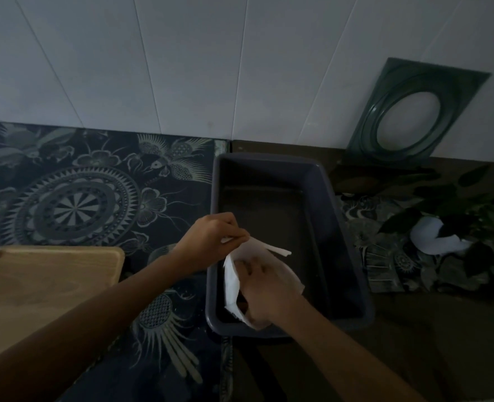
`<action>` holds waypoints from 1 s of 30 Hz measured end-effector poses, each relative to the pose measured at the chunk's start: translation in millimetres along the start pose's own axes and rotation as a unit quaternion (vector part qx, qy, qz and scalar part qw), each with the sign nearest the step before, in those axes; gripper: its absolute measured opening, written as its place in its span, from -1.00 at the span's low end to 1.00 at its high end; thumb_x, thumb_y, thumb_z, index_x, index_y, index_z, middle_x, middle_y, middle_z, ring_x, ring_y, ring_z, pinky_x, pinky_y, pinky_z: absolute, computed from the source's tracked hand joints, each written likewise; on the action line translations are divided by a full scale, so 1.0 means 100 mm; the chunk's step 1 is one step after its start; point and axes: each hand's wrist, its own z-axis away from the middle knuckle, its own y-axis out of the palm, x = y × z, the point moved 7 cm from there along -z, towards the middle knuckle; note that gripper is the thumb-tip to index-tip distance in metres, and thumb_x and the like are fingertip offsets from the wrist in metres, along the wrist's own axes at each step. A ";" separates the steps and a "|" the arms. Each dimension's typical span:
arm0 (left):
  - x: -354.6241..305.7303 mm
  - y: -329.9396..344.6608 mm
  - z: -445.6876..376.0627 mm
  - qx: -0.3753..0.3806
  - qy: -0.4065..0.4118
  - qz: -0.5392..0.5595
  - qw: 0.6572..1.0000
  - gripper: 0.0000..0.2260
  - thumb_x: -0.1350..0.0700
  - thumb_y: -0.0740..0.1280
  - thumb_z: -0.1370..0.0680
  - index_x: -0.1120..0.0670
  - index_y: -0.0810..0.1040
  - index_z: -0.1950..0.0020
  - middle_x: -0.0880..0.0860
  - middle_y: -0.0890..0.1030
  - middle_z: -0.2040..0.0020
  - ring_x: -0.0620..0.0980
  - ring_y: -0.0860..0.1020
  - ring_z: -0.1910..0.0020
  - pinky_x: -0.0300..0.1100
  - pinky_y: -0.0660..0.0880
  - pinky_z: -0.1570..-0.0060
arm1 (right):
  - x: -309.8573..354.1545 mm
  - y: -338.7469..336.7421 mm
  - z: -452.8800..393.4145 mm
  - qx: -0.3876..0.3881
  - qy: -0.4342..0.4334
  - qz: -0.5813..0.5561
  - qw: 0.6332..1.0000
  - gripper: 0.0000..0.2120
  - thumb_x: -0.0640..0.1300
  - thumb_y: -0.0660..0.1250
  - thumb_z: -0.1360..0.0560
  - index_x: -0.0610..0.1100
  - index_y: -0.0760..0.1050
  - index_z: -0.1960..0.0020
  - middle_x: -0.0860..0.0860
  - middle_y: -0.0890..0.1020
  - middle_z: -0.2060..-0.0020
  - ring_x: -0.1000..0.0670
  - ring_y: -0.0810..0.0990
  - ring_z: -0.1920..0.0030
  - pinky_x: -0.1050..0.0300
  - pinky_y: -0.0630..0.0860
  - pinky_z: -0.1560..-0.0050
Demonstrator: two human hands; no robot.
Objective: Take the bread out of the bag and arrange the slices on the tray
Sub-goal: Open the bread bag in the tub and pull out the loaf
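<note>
Lighting is poor; findings are limited accordingly.

Hands: the left hand point(215, 235), at centre frame, is pinched closed on the upper edge of a thin whitish bag point(234, 281). The right hand point(264, 288), just below and right of it, is pushed into the bag's mouth, partly veiled by the film; whether its fingers are closed on anything inside cannot be told. The two hands are close together, working the same bag.

Location: the bag is held over the near end of a dark rectangular bin point(338, 216), right of centre on the counter point(414, 329). No bread can be made out; if present, it is hidden inside the bag.

Tray: the wooden tray point(48, 281) lies at lower left of the frame, well apart from the bag, on a patterned mat point(95, 184). Its visible surface carries no slices.

Other items: a green framed piece point(419, 111) leans against the tiled wall at upper right; dark foliage with a white scrap point(431, 236) sits at right.

Progress, as a judgement: early stage. The bag appears opened and is being reached into. Extraction of the bread is not yet shown, and all arranging on the tray remains to be done.
</note>
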 end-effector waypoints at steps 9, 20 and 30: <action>0.18 0.10 0.04 -0.028 -0.122 0.137 0.983 -0.87 0.04 0.50 -0.47 -0.07 0.69 -0.01 -0.22 0.67 0.15 -0.27 0.65 0.11 -0.48 0.52 0.12 | 0.00 0.26 -0.31 -0.007 0.103 -0.089 0.991 -0.24 -0.09 0.14 -0.70 -0.14 -0.35 -0.62 -0.19 -0.12 -0.64 -0.25 -0.07 -0.62 -0.38 0.21 -0.49; 0.28 0.13 0.07 -0.005 -0.184 0.216 0.959 -0.86 0.12 0.52 -0.47 0.01 0.70 -0.02 -0.09 0.72 0.11 -0.19 0.69 0.08 -0.39 0.58 0.04 | -0.20 0.52 -0.75 -0.062 0.090 -0.117 0.987 -0.40 -0.12 0.09 -0.73 -0.24 -0.13 -0.64 -0.24 0.04 -0.63 -0.21 0.08 -0.62 -0.08 -0.02 -0.62; 0.28 0.14 0.06 -0.018 -0.180 0.220 0.959 -0.85 0.07 0.54 -0.45 -0.05 0.70 0.01 -0.13 0.72 0.12 -0.15 0.70 0.10 -0.31 0.62 0.04 | -0.17 0.34 -0.55 -0.156 0.018 -0.163 0.974 -0.57 0.01 0.19 -0.65 -0.07 0.34 -0.48 -0.15 0.47 -0.43 -0.10 0.46 -0.41 0.04 0.33 -0.47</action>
